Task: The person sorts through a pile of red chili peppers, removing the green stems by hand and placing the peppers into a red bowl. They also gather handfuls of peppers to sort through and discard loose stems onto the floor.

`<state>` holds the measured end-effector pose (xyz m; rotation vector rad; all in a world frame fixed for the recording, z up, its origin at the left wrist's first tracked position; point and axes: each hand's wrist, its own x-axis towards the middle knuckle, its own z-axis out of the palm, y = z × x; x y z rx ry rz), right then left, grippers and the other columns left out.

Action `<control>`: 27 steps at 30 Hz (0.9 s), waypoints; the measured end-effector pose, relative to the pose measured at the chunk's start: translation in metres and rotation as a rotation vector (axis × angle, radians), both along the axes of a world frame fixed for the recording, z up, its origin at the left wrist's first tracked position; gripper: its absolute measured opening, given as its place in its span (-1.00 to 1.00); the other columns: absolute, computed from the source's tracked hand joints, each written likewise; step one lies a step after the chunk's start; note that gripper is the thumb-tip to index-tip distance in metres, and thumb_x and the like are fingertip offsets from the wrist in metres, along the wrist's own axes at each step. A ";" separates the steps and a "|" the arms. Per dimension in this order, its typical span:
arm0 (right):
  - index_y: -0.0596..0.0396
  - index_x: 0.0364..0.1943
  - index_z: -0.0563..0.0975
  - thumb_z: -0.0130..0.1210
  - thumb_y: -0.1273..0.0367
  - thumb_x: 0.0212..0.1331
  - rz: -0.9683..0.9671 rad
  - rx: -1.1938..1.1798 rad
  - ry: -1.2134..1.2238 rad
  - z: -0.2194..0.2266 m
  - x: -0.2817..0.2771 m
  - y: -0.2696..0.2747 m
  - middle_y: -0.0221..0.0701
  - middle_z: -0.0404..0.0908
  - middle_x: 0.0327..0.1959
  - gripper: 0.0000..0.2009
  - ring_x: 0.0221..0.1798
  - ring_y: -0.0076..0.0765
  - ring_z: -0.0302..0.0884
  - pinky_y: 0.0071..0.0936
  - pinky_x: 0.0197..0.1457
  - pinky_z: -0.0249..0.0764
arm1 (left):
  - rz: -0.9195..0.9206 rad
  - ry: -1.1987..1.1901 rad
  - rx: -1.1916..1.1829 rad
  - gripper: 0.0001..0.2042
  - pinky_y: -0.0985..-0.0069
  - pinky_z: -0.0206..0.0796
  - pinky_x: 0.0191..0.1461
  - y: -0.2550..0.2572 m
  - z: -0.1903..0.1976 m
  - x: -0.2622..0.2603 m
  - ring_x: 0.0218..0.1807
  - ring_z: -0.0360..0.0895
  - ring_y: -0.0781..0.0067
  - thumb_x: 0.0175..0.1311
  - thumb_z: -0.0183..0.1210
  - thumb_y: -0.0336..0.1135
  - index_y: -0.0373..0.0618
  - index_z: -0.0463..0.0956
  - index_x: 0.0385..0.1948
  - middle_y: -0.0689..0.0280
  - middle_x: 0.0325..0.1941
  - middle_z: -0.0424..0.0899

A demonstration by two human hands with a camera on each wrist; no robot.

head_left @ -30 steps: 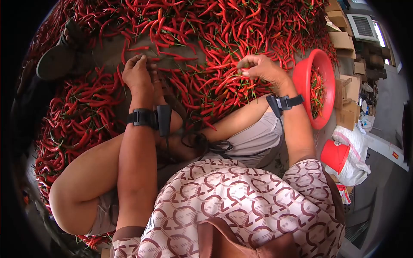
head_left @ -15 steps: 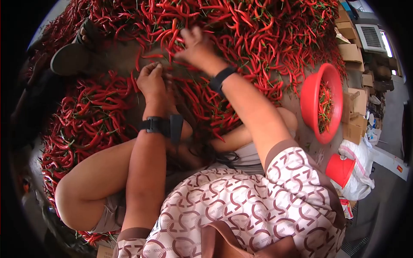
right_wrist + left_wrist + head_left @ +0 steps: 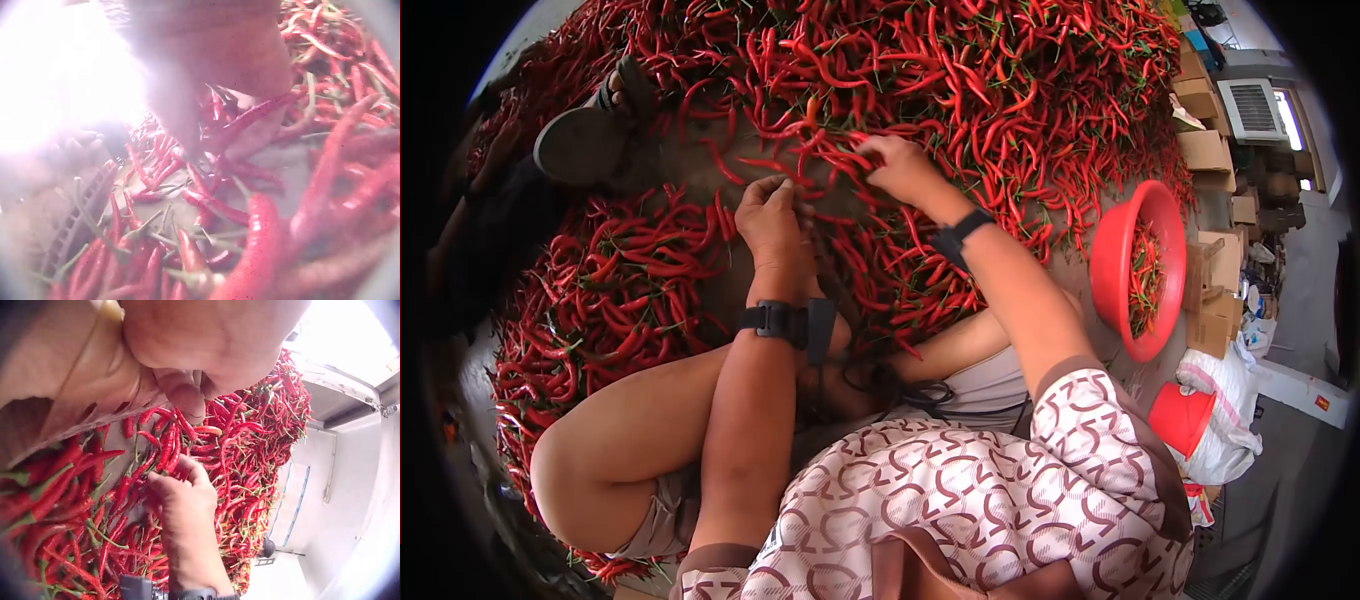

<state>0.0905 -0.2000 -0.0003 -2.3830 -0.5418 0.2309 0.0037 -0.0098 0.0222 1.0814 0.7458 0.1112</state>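
Red chilli peppers with green stems (image 3: 960,80) cover the floor in a wide heap. At its near edge the right hand (image 3: 908,178) pinches a red pepper; in the right wrist view, the pepper (image 3: 256,117) lies across its fingers. The left wrist view shows the right hand (image 3: 187,509) bent down among peppers. To its left, the left hand (image 3: 770,225) stays above the floor near loose peppers, fingers curled, thumb against them. No pepper shows in the left hand (image 3: 212,337), though its inner side is hidden.
A red basin (image 3: 1103,262) with peppers inside stands at the right. Beyond it are cardboard boxes (image 3: 1212,320), a red bucket (image 3: 1178,420) and a white sack (image 3: 1228,440). A second pepper pile (image 3: 600,290) lies left of the legs; a sandalled foot (image 3: 615,95) is at upper left.
The right hand has swung left from near the basin, across the heap, and come down on peppers close to the left hand. The left hand keeps its pose; the head view has shifted slightly.
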 end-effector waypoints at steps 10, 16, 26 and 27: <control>0.18 -0.20 0.59 0.19 0.46 -0.01 -0.179 0.472 0.781 0.079 -0.042 -0.105 -0.45 0.61 -0.33 -0.76 -0.28 -0.56 0.55 -0.58 -0.21 0.48 | 0.012 -0.015 -0.079 -0.94 0.67 0.08 -0.75 -0.005 0.003 0.001 -0.72 0.36 0.62 0.23 0.09 -0.48 -0.23 0.45 -0.31 0.32 -0.55 0.55; 0.15 -0.20 0.62 0.17 0.35 0.08 -0.278 0.251 0.226 0.054 0.016 -0.096 -0.50 0.63 -0.37 -0.77 -0.35 -0.59 0.50 -0.54 -0.22 0.44 | -0.055 -0.018 0.000 -0.91 0.66 0.27 -0.63 -0.001 -0.002 -0.002 -0.60 0.46 0.59 0.25 0.05 -0.48 -0.25 0.47 -0.27 0.27 -0.47 0.61; 0.07 -0.02 0.50 0.31 0.10 -0.09 -0.292 -0.354 -0.088 -0.010 0.050 -0.029 -0.12 0.59 -0.04 -0.45 0.10 0.07 0.43 -0.15 0.12 0.40 | -0.051 -0.005 0.004 -0.92 0.65 0.16 -0.74 -0.001 -0.002 0.001 -0.71 0.40 0.59 0.24 0.08 -0.46 -0.24 0.47 -0.28 0.28 -0.52 0.59; 0.04 -0.01 0.49 0.32 0.11 -0.10 -0.262 -0.348 0.033 0.004 0.039 -0.017 -0.14 0.59 -0.02 -0.46 0.12 0.06 0.40 -0.12 0.14 0.38 | -0.040 0.008 -0.004 -0.92 0.66 0.13 -0.73 -0.004 0.001 0.002 -0.71 0.37 0.61 0.24 0.08 -0.46 -0.24 0.46 -0.29 0.30 -0.54 0.57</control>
